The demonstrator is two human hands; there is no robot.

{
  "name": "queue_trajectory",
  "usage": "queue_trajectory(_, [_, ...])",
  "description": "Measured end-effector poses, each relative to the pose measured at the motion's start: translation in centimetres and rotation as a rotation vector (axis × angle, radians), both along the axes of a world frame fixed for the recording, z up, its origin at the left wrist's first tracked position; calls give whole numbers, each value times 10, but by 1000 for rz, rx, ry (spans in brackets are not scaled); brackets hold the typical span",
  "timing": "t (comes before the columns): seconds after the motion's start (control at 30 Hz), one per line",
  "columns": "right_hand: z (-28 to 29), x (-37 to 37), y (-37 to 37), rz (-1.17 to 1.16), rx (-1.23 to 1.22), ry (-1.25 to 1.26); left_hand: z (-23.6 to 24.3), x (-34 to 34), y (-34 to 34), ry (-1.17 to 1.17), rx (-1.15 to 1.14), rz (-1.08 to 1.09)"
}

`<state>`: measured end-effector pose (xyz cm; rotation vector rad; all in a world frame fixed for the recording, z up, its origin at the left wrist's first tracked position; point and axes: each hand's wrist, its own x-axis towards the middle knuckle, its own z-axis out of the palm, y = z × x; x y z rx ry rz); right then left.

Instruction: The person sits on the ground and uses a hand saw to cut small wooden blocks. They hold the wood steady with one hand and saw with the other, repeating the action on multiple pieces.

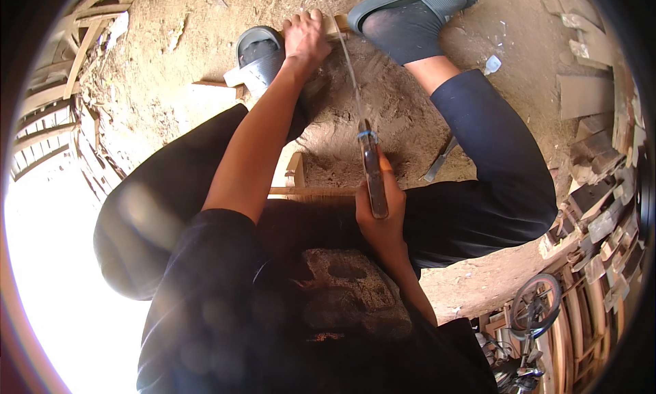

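Observation:
My right hand (pixel 384 213) is wrapped around the dark handle of a hand saw (pixel 353 76). Its thin blade points away from me, and the tip lies across a small piece of wood (pixel 343 23) on the ground between my feet. Blue material is bound around the front of the handle. My left hand (pixel 305 40) grips the wood just left of the blade, its fingers bent over it. Most of the wood is hidden by that hand and the right sandal. How deep the blade sits in the wood cannot be made out.
Grey sandals (pixel 410 3) flank the work, the left foot's (pixel 263 60) beside my left hand. A flat-bladed tool (pixel 441 160) lies by my right leg. Wood offcuts (pixel 605 223) pile up on the right, a wheel (pixel 536 305) stands lower right, and wooden frames (pixel 48 117) lean at left.

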<state>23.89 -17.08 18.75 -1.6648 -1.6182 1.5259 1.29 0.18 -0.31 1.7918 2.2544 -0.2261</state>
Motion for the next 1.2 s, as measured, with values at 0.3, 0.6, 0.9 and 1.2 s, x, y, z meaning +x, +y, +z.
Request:
queue_trajectory(0.3, [28, 29, -7, 86, -11, -72, 3, -1, -4, -39, 40, -34])
queue_trajectory(0.6, [31, 11, 4, 27, -148, -123, 4, 0, -4, -72, 41, -3])
queue_trajectory(0.9, [25, 23, 3, 117, 21, -116, 1, 5, -1, -70, 59, 10])
queue_trajectory(1.2, [63, 23, 2, 56, -297, -195, 6, -3, 1, -101, -13, 39])
